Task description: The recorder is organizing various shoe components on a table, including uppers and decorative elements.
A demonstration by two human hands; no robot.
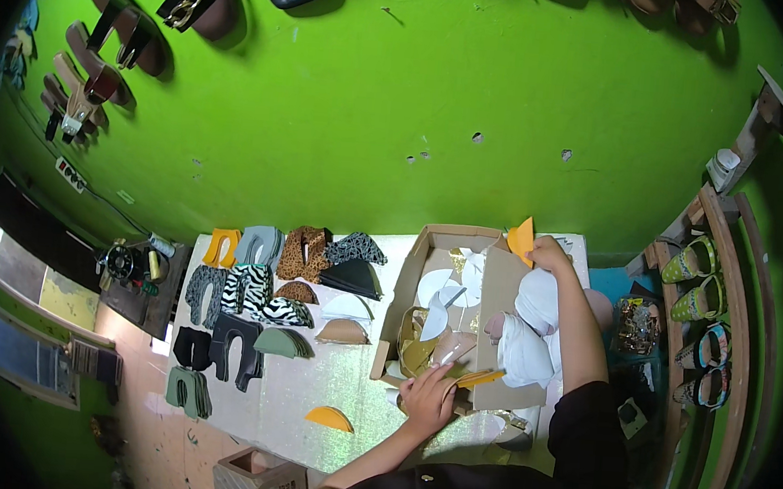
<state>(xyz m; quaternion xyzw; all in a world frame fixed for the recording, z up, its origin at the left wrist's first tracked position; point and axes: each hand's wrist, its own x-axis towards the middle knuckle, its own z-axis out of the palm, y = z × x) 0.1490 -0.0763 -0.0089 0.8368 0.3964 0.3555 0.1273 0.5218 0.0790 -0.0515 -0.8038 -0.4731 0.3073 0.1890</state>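
My right hand (549, 255) is closed on an orange cut material piece (522, 240) at the far right corner of a shallow cardboard box (499, 285). At the near side of the box, my left hand (428, 402) is closed around the end of a few thin orange pieces (480, 378) that stick out to its right. Inside the box lie white curved pieces (434, 287) and gold and tan scraps (417, 352). An orange half-round stack (330, 418) rests on the table to the left of my left hand.
Piles of cut pieces cover the table's left part: leopard print (305, 252), zebra print (248, 287), black (237, 352) and green (189, 391). White wrapped bundles (525, 352) lie beside my right forearm. A wooden rack (717, 252) with sandals stands at right.
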